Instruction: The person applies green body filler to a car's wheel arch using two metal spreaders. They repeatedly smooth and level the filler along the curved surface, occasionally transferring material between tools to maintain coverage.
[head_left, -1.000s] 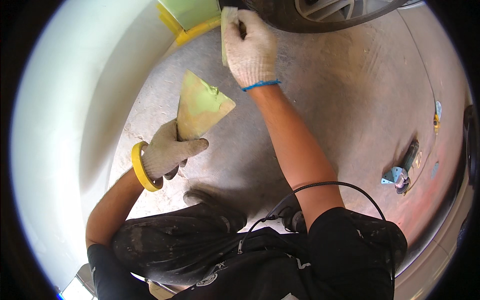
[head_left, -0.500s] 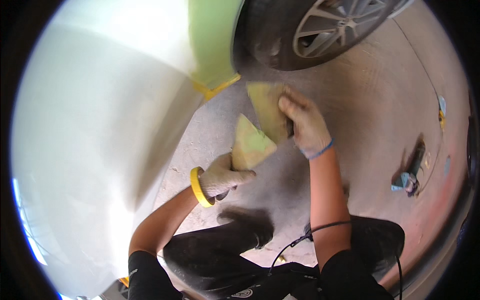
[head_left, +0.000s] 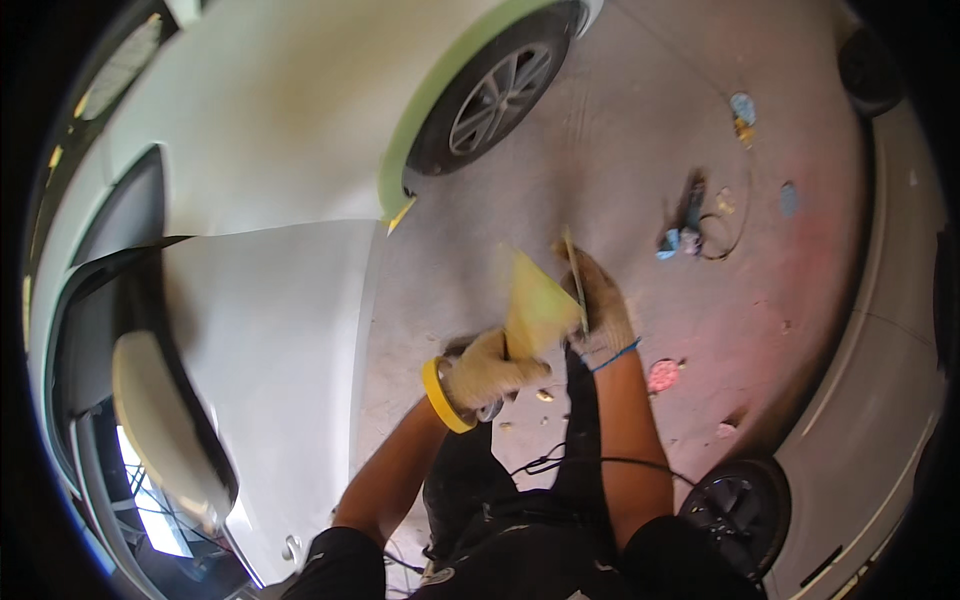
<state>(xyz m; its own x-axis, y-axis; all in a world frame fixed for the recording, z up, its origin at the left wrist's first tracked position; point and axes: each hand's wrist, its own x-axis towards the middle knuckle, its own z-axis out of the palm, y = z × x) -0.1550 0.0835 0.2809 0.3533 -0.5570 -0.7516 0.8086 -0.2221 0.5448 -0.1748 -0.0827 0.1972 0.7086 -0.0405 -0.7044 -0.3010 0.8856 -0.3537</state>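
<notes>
My left hand, in a pale knit glove, is closed on a flat yellow-green putty spreader that widens away from the fingers. A roll of yellow masking tape hangs round that wrist. My right hand, gloved too with a blue band at the cuff, grips a second thin putty spreader, now seen almost edge-on. The left spreader's edge meets or nearly touches the right one; blur hides which. Beside my left arm stands a pale car's door, with a green-tinted wheel-arch edge farther ahead.
The car's front wheel is beyond my hands; its mirror juts out at left. A dark power tool with a hose lies on the concrete floor, near a pink disc. Another car lines the right side.
My view has risen and drawn back from the wheel, showing the door and mirror. The right spreader has turned from face-on to edge-on, and my hands have come closer together.
</notes>
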